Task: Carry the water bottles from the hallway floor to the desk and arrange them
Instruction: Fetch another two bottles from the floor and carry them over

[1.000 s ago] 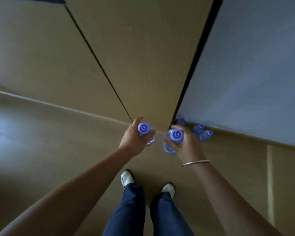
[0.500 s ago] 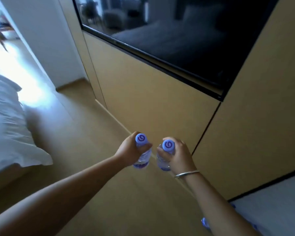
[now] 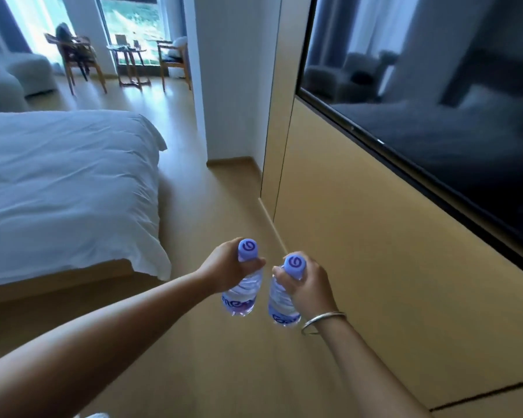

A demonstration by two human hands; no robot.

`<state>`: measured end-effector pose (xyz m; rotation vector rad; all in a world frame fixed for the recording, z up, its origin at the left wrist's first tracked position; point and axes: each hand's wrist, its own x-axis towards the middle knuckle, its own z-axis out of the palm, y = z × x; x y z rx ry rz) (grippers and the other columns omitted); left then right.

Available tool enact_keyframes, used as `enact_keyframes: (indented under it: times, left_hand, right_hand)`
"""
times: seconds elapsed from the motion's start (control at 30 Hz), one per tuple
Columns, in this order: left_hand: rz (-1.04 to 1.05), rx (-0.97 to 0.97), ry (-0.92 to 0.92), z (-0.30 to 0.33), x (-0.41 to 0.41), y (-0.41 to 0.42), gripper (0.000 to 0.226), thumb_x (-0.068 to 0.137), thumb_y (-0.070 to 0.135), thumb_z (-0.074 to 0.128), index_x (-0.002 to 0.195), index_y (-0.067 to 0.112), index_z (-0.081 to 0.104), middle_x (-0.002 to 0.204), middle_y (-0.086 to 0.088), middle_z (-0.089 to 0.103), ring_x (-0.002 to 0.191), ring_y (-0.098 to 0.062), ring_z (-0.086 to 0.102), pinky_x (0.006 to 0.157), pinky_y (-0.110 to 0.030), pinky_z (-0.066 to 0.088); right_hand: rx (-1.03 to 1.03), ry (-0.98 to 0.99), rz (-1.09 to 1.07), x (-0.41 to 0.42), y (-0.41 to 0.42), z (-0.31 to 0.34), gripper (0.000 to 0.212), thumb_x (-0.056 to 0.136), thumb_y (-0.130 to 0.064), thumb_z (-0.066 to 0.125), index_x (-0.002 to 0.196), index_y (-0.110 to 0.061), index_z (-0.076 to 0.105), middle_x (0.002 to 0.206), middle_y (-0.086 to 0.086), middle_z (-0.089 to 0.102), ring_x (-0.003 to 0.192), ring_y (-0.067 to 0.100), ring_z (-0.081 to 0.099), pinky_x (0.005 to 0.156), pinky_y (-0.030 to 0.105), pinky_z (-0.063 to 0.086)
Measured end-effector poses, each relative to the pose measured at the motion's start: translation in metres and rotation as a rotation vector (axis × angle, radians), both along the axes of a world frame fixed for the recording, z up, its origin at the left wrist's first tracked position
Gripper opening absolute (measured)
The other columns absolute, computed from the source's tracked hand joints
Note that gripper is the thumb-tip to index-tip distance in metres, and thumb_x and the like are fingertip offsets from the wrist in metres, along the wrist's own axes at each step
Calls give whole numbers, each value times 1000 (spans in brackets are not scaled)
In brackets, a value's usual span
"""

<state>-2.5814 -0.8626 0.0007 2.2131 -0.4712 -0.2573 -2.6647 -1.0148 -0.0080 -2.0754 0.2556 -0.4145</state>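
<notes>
I carry two clear water bottles with purple caps, side by side at waist height over the wooden floor. My left hand (image 3: 224,271) grips the neck of the left bottle (image 3: 243,292), whose cap sticks up above my fingers. My right hand (image 3: 310,286), with a silver bangle at the wrist, grips the neck of the right bottle (image 3: 280,303). Both bottles hang upright, a small gap between them. No desk is in view.
A bed with white sheets (image 3: 64,188) fills the left. A tan wall panel (image 3: 375,251) with a dark wall-mounted screen (image 3: 435,110) runs along the right. A floor aisle lies between them. Far ahead stand wooden chairs (image 3: 79,58) and a small table (image 3: 130,61) by windows.
The view has swung up from the hallway floor and the bottles left there into the bedroom. I have moved forward along the panel wall. Both hands keep their bottles.
</notes>
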Motion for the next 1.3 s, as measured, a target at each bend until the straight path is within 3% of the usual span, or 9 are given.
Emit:
enact_keyframes:
  times: [0.23,0.4,0.57,0.73,1.1,1.3]
  left_hand:
    - [156,-11,-52,0,79,26,20,79,27,70,76,12,58,73,-2,60,71,-19,55,73,-39,48]
    - [308,-92,-36,-3,149,23,22,80,21,70,79,1,59,72,-7,58,69,-18,52,73,-42,49]
    - [452,-159,-26,-4,220,16,20,80,18,70,84,1,61,73,-5,59,71,-17,53,73,-37,48]
    - [595,-270,-3,-8,281,18,20,81,13,70,89,-2,60,78,-11,60,75,-20,53,80,-45,49]
    - [596,-201,-19,-32,416,50,22,80,21,71,86,1,62,74,-4,59,68,-14,51,67,-28,43]
    - [525,-208,-27,-25,519,85,23,81,22,71,88,2,62,78,-10,62,72,-17,53,71,-33,45]
  right_hand:
    - [8,73,187,109,12,-8,19,77,-22,72,76,-12,56,68,0,56,65,18,52,67,31,46]
    - [-42,77,304,197,-1,-9,19,77,-21,72,76,-12,55,70,0,55,66,17,51,66,28,43]
    - [-68,40,373,290,-20,0,20,77,-20,72,82,-5,59,80,12,62,76,29,58,73,37,49]
    - [-69,-20,373,363,-23,-2,19,76,-16,73,84,-3,62,81,13,63,79,31,59,76,40,50]
    - [-33,102,533,495,13,-28,25,76,-23,75,81,-3,62,72,7,59,66,22,53,69,38,49]
    - [-19,119,517,592,52,-30,24,74,-21,77,81,-4,62,73,5,59,68,18,54,71,36,50]
